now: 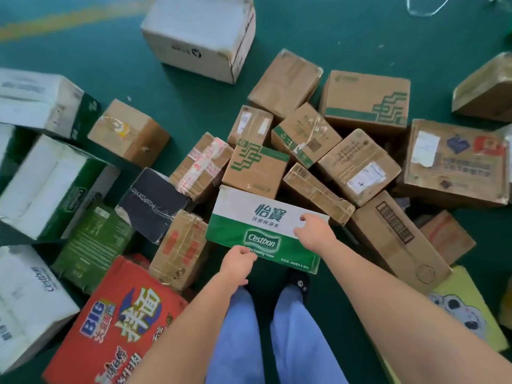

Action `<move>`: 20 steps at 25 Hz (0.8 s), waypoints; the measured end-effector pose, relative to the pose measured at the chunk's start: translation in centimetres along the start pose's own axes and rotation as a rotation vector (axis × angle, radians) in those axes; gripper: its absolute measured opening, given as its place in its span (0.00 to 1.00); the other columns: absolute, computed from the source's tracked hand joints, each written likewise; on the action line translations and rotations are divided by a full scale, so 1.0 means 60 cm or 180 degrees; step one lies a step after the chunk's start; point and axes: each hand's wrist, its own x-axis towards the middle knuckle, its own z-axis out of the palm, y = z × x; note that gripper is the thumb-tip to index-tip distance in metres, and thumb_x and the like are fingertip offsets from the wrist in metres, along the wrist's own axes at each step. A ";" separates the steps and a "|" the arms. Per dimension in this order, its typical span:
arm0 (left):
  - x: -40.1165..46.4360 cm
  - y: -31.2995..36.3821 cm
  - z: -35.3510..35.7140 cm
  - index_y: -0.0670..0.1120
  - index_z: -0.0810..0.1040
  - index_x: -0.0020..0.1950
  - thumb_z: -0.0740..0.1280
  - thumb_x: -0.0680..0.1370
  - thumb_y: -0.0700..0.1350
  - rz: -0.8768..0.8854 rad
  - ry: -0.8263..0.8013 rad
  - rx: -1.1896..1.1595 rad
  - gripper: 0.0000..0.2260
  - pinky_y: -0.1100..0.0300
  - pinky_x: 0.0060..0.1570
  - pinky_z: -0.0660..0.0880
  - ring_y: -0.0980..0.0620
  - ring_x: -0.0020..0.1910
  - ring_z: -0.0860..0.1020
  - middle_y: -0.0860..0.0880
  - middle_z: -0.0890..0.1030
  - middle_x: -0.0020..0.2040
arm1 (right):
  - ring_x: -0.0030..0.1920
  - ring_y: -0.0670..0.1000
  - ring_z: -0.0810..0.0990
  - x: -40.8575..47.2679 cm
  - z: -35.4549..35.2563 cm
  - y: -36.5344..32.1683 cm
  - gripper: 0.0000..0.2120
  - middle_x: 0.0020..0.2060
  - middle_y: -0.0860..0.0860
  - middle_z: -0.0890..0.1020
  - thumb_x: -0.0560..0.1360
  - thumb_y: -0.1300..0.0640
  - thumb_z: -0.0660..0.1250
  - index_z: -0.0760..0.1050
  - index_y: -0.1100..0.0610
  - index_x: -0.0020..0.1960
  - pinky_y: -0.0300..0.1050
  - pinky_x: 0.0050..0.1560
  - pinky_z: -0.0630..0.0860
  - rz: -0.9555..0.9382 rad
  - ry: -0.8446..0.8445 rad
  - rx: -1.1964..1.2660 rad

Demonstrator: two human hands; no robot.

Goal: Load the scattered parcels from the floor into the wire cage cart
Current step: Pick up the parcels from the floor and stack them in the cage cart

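A green and white Cestbon water carton (257,225) lies on the floor pile right in front of my feet. My left hand (239,264) is at the carton's near edge, fingers curled against it. My right hand (314,231) rests on the carton's right end, fingers bent over its top edge. Around it lie several brown cardboard parcels, such as one with green postal print (255,170) and one with a white label (358,167). The wire cage cart is not in view.
A red noodle carton (116,322) lies at my lower left beside a green box (94,242) and white Cestbon cartons (52,187). A black box (153,202) sits left of the water carton. A big white carton (202,34) stands at the back on the green floor (346,31).
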 end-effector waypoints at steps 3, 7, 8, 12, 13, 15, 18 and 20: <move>0.103 -0.024 0.025 0.47 0.70 0.58 0.63 0.80 0.44 -0.0236 -0.0108 -0.0091 0.08 0.50 0.52 0.75 0.45 0.53 0.73 0.45 0.73 0.55 | 0.69 0.57 0.68 0.107 0.046 0.006 0.25 0.71 0.56 0.68 0.78 0.55 0.62 0.63 0.58 0.74 0.48 0.67 0.65 -0.0104 0.0084 -0.0227; 0.206 -0.041 0.040 0.49 0.63 0.73 0.64 0.80 0.48 -0.0401 -0.0345 -0.0113 0.22 0.48 0.55 0.73 0.44 0.63 0.71 0.45 0.70 0.66 | 0.69 0.57 0.64 0.218 0.119 0.030 0.29 0.68 0.56 0.67 0.77 0.52 0.63 0.59 0.58 0.74 0.52 0.69 0.63 -0.0287 0.0188 -0.0767; 0.221 -0.040 0.040 0.50 0.61 0.75 0.64 0.80 0.49 -0.0425 -0.0381 -0.0167 0.25 0.47 0.57 0.73 0.43 0.65 0.70 0.45 0.68 0.69 | 0.70 0.57 0.62 0.233 0.131 0.035 0.30 0.69 0.56 0.66 0.76 0.50 0.63 0.58 0.57 0.75 0.53 0.69 0.62 -0.0259 0.0208 -0.0882; 0.274 -0.029 0.048 0.52 0.47 0.79 0.66 0.78 0.55 -0.0565 -0.0531 -0.0535 0.37 0.42 0.62 0.71 0.42 0.71 0.65 0.46 0.61 0.76 | 0.63 0.58 0.69 0.253 0.162 0.050 0.24 0.60 0.56 0.73 0.79 0.42 0.56 0.67 0.54 0.69 0.54 0.67 0.62 -0.0188 0.0756 -0.1273; 0.278 -0.024 0.053 0.53 0.44 0.79 0.68 0.76 0.57 -0.0665 -0.0579 -0.0705 0.41 0.41 0.62 0.71 0.41 0.71 0.65 0.46 0.61 0.76 | 0.57 0.57 0.72 0.242 0.166 0.052 0.20 0.53 0.56 0.74 0.80 0.43 0.54 0.73 0.55 0.62 0.52 0.59 0.66 -0.0204 0.0956 -0.1146; 0.277 -0.013 0.071 0.51 0.43 0.79 0.71 0.71 0.62 -0.0980 -0.0655 -0.1157 0.48 0.38 0.62 0.71 0.39 0.71 0.64 0.43 0.62 0.75 | 0.46 0.54 0.73 0.218 0.176 0.058 0.17 0.41 0.52 0.72 0.81 0.48 0.54 0.75 0.57 0.45 0.46 0.43 0.66 -0.0157 0.1069 -0.0804; 0.271 0.001 0.090 0.48 0.42 0.78 0.76 0.67 0.61 -0.1308 -0.0365 -0.1806 0.54 0.36 0.60 0.72 0.36 0.70 0.65 0.41 0.62 0.74 | 0.40 0.54 0.74 0.204 0.195 0.063 0.15 0.37 0.52 0.74 0.79 0.51 0.59 0.69 0.55 0.36 0.45 0.35 0.65 0.0018 0.0337 -0.0435; 0.275 -0.009 0.096 0.44 0.44 0.78 0.77 0.69 0.55 -0.1547 0.0080 -0.2121 0.52 0.36 0.59 0.73 0.35 0.67 0.67 0.39 0.63 0.71 | 0.41 0.53 0.76 0.207 0.208 0.063 0.11 0.39 0.51 0.78 0.77 0.50 0.64 0.73 0.54 0.38 0.45 0.37 0.70 0.0107 -0.0333 -0.0284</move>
